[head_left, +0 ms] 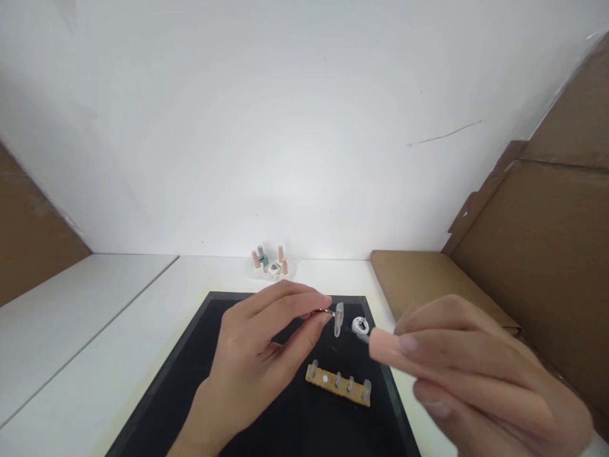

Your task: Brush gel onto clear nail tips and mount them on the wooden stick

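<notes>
Between thumb and fingers, my left hand point(266, 343) pinches a thin metal stem. A clear false nail tip point(339, 319) sits upright at the far end of that stem. My right hand point(476, 381) grips a nail polish brush point(384, 346) by its peach cap, its blurred bristle end pointing left at the nail tip, with a small gap between them. Below is a tan nail display stand point(340, 386) bearing several clear nail tips and a bare white spot. A small round white item point(360, 326), its kind unclear, lies behind the brush.
Under the hands lies a black mat point(190, 381) on the white table. Several nail polish bottles with peach or grey caps stand in a clear tray point(259, 274) near the back wall. Cardboard point(419, 279) lies at the right, with cardboard walls on both sides.
</notes>
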`<state>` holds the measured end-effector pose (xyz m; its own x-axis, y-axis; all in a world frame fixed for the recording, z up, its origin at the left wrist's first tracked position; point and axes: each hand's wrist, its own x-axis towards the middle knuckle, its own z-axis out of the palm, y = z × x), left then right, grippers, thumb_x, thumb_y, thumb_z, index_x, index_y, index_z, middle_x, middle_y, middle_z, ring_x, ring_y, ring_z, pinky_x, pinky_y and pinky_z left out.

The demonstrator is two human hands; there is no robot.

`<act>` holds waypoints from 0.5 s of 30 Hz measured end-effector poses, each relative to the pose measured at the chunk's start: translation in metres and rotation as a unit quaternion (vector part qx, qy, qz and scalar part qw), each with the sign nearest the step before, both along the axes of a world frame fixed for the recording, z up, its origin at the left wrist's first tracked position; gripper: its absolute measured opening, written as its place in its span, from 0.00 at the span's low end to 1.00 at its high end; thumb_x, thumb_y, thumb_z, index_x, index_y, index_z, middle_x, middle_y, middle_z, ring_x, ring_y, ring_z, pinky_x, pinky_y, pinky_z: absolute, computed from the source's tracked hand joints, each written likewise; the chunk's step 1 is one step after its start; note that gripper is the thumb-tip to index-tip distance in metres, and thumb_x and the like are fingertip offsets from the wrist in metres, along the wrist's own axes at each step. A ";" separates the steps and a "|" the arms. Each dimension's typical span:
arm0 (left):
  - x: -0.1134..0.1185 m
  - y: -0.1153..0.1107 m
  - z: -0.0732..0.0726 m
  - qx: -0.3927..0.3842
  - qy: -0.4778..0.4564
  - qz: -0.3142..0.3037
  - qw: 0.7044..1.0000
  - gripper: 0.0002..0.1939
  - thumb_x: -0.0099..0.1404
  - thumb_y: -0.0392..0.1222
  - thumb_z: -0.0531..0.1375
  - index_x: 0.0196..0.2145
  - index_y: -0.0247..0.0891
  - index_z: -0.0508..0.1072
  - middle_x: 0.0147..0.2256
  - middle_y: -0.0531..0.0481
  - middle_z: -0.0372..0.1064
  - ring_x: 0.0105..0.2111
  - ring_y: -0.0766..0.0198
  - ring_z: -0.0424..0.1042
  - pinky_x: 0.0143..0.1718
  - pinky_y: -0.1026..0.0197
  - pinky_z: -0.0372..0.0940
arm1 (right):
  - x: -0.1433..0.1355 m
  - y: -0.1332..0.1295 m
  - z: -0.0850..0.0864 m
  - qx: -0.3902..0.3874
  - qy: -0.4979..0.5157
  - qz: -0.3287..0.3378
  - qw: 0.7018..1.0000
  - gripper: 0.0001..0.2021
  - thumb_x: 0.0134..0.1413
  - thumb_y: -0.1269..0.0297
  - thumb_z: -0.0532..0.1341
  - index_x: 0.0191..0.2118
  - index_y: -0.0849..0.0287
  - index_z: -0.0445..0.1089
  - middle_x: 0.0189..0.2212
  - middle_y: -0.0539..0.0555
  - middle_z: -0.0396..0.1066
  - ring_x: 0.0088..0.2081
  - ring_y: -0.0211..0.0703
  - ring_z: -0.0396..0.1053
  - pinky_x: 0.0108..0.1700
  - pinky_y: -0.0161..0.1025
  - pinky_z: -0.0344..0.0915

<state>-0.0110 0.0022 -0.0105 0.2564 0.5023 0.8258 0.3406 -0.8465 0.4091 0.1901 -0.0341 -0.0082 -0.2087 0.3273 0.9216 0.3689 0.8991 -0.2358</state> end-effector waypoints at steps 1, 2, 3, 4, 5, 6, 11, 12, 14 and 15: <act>-0.001 0.000 -0.001 -0.002 -0.002 -0.002 1.000 0.11 0.63 0.25 0.62 0.39 0.39 0.78 0.35 0.50 0.79 0.32 0.67 0.78 0.32 0.69 0.73 | 0.000 0.000 -0.002 0.011 0.014 -0.011 1.000 0.11 0.60 0.69 0.63 0.47 0.58 0.76 0.31 0.53 0.76 0.29 0.45 0.74 0.22 0.40 0.70; -0.002 -0.001 -0.001 -0.003 -0.005 -0.005 1.000 0.11 0.63 0.25 0.62 0.39 0.39 0.78 0.34 0.50 0.79 0.32 0.67 0.78 0.32 0.68 0.73 | -0.001 0.000 -0.004 0.015 0.031 -0.023 0.999 0.12 0.60 0.70 0.63 0.49 0.57 0.76 0.32 0.54 0.76 0.31 0.46 0.75 0.22 0.40 0.70; -0.003 -0.002 -0.001 -0.005 -0.007 -0.007 1.000 0.11 0.63 0.25 0.62 0.39 0.39 0.78 0.34 0.50 0.79 0.32 0.66 0.78 0.32 0.68 0.73 | -0.001 -0.001 -0.005 0.014 0.045 -0.030 0.998 0.13 0.59 0.71 0.64 0.50 0.56 0.76 0.33 0.54 0.75 0.32 0.46 0.75 0.22 0.40 0.70; -0.003 -0.002 -0.001 -0.005 -0.011 -0.009 1.000 0.11 0.63 0.25 0.63 0.38 0.39 0.78 0.34 0.50 0.79 0.32 0.66 0.78 0.32 0.68 0.73 | -0.002 -0.001 -0.007 0.005 0.051 -0.030 0.998 0.14 0.59 0.72 0.64 0.50 0.56 0.76 0.34 0.54 0.75 0.32 0.46 0.74 0.22 0.40 0.70; -0.003 -0.003 -0.001 -0.005 -0.014 -0.010 1.000 0.11 0.63 0.25 0.63 0.38 0.39 0.78 0.33 0.50 0.79 0.32 0.66 0.78 0.32 0.69 0.73 | -0.002 -0.001 -0.007 -0.006 0.053 -0.027 0.998 0.15 0.58 0.72 0.64 0.51 0.55 0.76 0.35 0.54 0.75 0.32 0.45 0.74 0.23 0.40 0.70; -0.002 -0.003 0.000 -0.003 -0.017 -0.011 1.000 0.11 0.63 0.25 0.63 0.38 0.38 0.78 0.33 0.50 0.80 0.32 0.67 0.78 0.32 0.69 0.73 | -0.001 -0.002 -0.007 -0.019 0.049 -0.022 0.998 0.15 0.58 0.73 0.64 0.51 0.55 0.76 0.35 0.54 0.75 0.33 0.45 0.74 0.23 0.40 0.70; 0.002 -0.003 0.003 -0.009 -0.020 -0.003 1.000 0.11 0.63 0.26 0.63 0.37 0.40 0.78 0.32 0.52 0.80 0.31 0.66 0.79 0.32 0.68 0.74 | 0.003 -0.001 -0.001 -0.021 0.009 0.010 1.000 0.14 0.58 0.72 0.65 0.49 0.57 0.75 0.35 0.54 0.75 0.32 0.44 0.74 0.26 0.39 0.70; 0.003 -0.003 0.004 -0.012 -0.021 -0.003 1.000 0.11 0.63 0.26 0.63 0.38 0.40 0.78 0.32 0.52 0.80 0.31 0.66 0.79 0.32 0.68 0.74 | 0.002 -0.001 0.000 -0.024 0.004 0.013 1.000 0.13 0.58 0.71 0.64 0.49 0.57 0.75 0.35 0.54 0.75 0.31 0.44 0.74 0.26 0.39 0.70; 0.004 -0.002 0.005 -0.016 -0.024 -0.006 1.000 0.11 0.63 0.26 0.63 0.38 0.40 0.78 0.33 0.52 0.80 0.31 0.67 0.79 0.32 0.68 0.74 | 0.000 -0.003 0.003 -0.041 0.006 0.009 0.999 0.10 0.60 0.69 0.63 0.47 0.56 0.75 0.33 0.53 0.75 0.29 0.43 0.73 0.26 0.40 0.70; 0.004 -0.002 0.006 -0.018 -0.024 -0.008 1.000 0.11 0.63 0.26 0.63 0.38 0.40 0.78 0.33 0.52 0.80 0.31 0.67 0.79 0.32 0.69 0.73 | -0.002 -0.005 0.004 -0.053 0.010 0.006 0.999 0.08 0.62 0.68 0.62 0.46 0.56 0.75 0.32 0.53 0.74 0.28 0.42 0.72 0.25 0.40 0.69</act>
